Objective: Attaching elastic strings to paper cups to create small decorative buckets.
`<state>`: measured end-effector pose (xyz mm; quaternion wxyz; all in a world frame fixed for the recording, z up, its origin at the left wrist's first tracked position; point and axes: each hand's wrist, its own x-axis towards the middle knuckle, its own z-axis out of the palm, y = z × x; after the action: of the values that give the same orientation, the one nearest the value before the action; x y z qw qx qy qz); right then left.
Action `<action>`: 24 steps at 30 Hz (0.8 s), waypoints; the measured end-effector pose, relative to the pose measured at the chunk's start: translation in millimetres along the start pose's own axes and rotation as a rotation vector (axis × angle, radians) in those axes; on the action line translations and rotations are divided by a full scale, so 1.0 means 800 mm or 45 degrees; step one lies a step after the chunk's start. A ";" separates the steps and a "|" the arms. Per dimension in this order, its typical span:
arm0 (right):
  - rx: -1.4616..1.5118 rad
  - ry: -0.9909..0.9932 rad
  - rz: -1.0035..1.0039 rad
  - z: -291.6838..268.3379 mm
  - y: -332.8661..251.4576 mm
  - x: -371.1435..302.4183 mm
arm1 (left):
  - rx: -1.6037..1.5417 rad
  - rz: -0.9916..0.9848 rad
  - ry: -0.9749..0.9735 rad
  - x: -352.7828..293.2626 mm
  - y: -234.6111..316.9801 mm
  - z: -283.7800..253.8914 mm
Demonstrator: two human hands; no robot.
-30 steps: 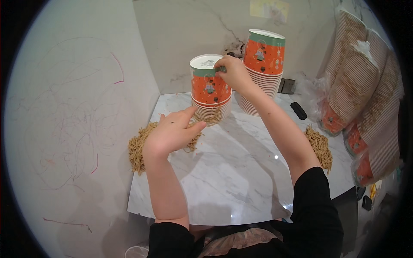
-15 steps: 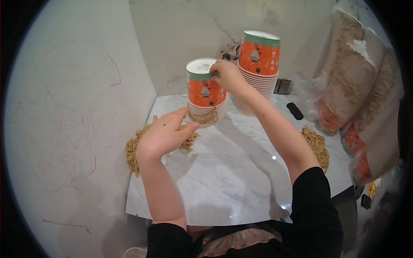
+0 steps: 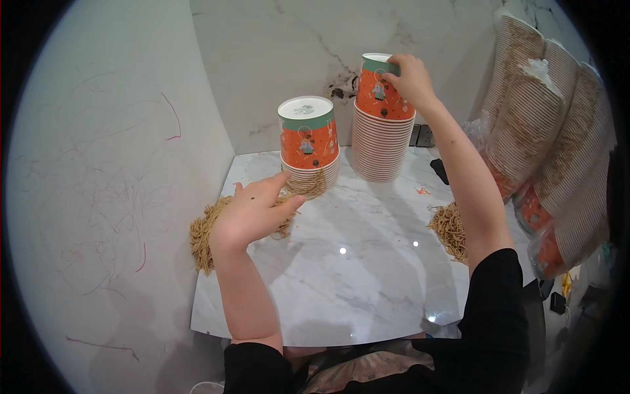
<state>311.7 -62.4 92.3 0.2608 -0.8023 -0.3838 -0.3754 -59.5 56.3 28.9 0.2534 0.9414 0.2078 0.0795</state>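
Observation:
My right hand (image 3: 410,82) grips the upper end of an upturned orange paper cup (image 3: 378,95) with a green band, the top one of a tall nested stack. Below it the stacked rims (image 3: 382,150) show as pale rings. My left hand (image 3: 252,209) is open, its fingers apart, over a pile of tan string-like strands (image 3: 205,240). Beyond its fingertips stands a shorter upturned stack, topped by an orange paper cup (image 3: 306,141). Tan strands (image 3: 316,186) hang about that stack's lower rims.
Another tan pile (image 3: 449,230) lies on the white marbled table (image 3: 348,282), partly hidden by my right forearm. Wrapped stacks of cups (image 3: 558,144) lean at the far right. A small black object (image 3: 439,172) lies near the tall stack. A scribbled white wall (image 3: 111,197) borders the left.
My right hand has moved right, from the shorter stack's top cup to the tall stack's top cup. My left hand has barely moved.

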 end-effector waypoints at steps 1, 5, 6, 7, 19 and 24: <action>0.069 -0.021 0.001 -0.003 0.004 0.003 | 0.004 0.000 0.005 0.000 -0.001 0.000; 0.127 0.034 -0.068 -0.003 0.014 0.014 | -0.009 0.057 0.084 -0.004 -0.002 0.000; 0.130 0.034 -0.067 -0.004 0.014 0.017 | -0.019 0.053 0.077 -0.005 -0.002 -0.001; 0.151 -0.001 -0.041 -0.006 0.014 0.020 | -0.029 0.049 0.070 -0.005 -0.003 -0.001; 0.149 0.234 -0.120 -0.014 0.023 0.052 | -0.085 0.247 0.313 -0.017 0.005 0.000; 0.202 0.626 -0.253 -0.059 0.014 0.066 | -0.194 0.196 0.409 -0.010 0.013 -0.005</action>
<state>324.0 -80.5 160.6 0.3700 -0.6227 -0.4141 -0.5512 -63.9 47.0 37.2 0.2807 0.9078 0.1662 0.2635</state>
